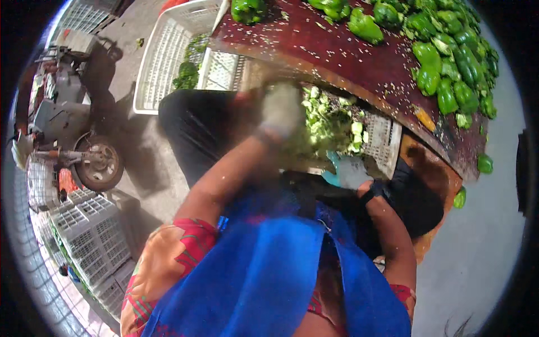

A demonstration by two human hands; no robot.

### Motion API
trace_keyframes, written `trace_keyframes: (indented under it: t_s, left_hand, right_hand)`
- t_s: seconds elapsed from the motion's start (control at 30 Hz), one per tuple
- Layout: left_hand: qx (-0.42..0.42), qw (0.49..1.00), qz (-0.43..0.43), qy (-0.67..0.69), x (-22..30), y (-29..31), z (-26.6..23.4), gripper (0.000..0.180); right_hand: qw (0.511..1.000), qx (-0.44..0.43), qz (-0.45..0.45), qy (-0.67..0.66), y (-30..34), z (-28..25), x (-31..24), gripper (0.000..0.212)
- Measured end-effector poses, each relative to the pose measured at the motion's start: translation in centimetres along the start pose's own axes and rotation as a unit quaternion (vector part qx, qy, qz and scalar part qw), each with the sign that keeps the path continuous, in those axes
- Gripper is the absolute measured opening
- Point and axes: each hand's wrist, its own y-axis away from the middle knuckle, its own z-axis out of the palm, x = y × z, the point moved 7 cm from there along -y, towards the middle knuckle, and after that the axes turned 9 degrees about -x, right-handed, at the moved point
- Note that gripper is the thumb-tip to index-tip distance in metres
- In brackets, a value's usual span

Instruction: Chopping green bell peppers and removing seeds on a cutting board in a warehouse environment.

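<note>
My left hand (281, 109), in a pale work glove, is smeared by motion above the left part of a white plastic crate (387, 143); what its fingers do cannot be made out. Pale green pepper cores and scraps (320, 115) lie heaped in that crate between my knees. At the crate's near side is my right hand (351, 171), in a grey glove with teal fingertips. Its visible fingertips are apart, pointing left, and nothing shows between them. Green bell peppers (429, 64) are spread over the dark red tabletop (281, 33) in front of me.
Another white crate (151, 73) with some green peppers stands at the far left. Stacked white crates (92, 241) and a parked motorbike or tricycle (92, 163) are farther left. A yellow-orange piece (425, 119) and many seeds lie on the table. One pepper (460, 197) sits past its right corner.
</note>
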Motion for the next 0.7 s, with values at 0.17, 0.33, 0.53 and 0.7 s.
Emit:
trace_keyframes:
  t_s: [0.17,0.33,0.53,0.7]
  left_hand:
    - [0.134,0.964,-0.194,0.125,-11.1,-3.2,-1.4,0.057]
    - [0.019,0.931,-0.329,0.159,-15.2,-5.1,1.4,0.053]
    - [0.085,0.918,-0.368,0.123,-16.7,-7.1,3.6,0.034]
    - [-0.008,0.994,-0.109,0.002,-10.2,-10.9,4.5,0.026]
  right_hand:
    - [0.993,-0.100,-0.018,0.060,-1.5,3.4,0.6,0.062]
    - [0.975,-0.208,-0.079,0.021,-3.6,13.3,5.9,0.062]
    - [0.971,-0.230,-0.055,0.034,-4.1,8.8,2.4,0.055]
    - [0.991,-0.130,0.021,-0.003,-3.7,9.4,4.6,0.043]
